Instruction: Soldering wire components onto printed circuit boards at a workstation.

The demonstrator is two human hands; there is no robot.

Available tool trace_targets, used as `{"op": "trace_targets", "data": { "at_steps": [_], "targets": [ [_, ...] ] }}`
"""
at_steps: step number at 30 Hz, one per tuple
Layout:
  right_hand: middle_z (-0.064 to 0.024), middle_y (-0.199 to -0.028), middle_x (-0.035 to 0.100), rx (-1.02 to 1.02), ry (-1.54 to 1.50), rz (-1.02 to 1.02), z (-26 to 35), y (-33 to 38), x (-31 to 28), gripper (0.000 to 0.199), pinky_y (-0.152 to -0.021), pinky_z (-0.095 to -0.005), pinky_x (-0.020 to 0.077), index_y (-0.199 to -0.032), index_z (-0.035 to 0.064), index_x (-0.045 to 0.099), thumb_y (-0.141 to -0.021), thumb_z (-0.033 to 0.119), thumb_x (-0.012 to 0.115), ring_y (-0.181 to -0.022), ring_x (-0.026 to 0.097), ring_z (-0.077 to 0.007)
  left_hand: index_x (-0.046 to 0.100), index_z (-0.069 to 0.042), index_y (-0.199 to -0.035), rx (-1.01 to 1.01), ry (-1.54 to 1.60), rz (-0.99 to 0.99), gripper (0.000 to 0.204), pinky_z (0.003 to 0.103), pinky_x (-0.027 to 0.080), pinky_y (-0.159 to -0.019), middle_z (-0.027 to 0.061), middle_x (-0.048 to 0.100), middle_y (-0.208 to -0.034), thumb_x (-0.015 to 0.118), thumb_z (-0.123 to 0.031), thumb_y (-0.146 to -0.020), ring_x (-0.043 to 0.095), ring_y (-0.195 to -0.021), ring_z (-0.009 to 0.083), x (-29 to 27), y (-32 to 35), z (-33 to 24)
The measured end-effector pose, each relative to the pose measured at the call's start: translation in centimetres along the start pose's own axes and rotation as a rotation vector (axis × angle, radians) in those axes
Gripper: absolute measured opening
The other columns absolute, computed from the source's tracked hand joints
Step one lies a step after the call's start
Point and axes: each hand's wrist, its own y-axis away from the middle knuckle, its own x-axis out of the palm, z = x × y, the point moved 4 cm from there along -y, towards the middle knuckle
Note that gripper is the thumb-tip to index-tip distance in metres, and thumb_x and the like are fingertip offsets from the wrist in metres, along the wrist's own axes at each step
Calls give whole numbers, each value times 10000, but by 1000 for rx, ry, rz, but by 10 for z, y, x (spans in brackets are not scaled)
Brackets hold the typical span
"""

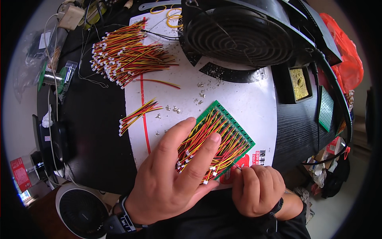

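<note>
A green circuit board lies tilted on a white sheet, with rows of red, yellow and black wires across it. My left hand steadies the board: two fingers stretch over the wires and the thumb runs along the near edge. White connectors on the wire ends show beside those fingers. At the board's right corner my right hand is closed in a pinch. A thin metallic sliver peeks out at its fingertips; the rest is hidden in the grip.
A big pile of connector wires lies at the back left, a smaller bunch nearer. Metal scraps dot the white sheet. A black fan looms at the back. On the right sits a yellow sponge tray; a solder spool stands left.
</note>
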Motion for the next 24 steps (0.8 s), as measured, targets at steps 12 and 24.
{"op": "trace_targets", "data": {
  "at_steps": [12, 24],
  "targets": [
    [-77, -717, 536, -143, 2, -81, -7, -10, 9, 173, -440, -295, 354, -921, -72, 666, -835, 68, 719, -536, 493, -174, 506, -29, -1429, 15, -12, 4, 1005, 461, 576, -971, 316, 481, -1380, 981, -203, -560, 607, -1181, 419, 1, 2, 2],
    [-110, -772, 622, -44, -31, 15, -2, -17, 6, 267, -587, -361, 493, -954, -20, 685, -705, 2, 778, -646, 617, -259, 413, -40, -1495, 24, 40, -12, 1123, 462, 579, -957, 323, 452, -1392, 991, -166, -540, 609, -1175, 422, 1, 3, 4]
  ]
}}
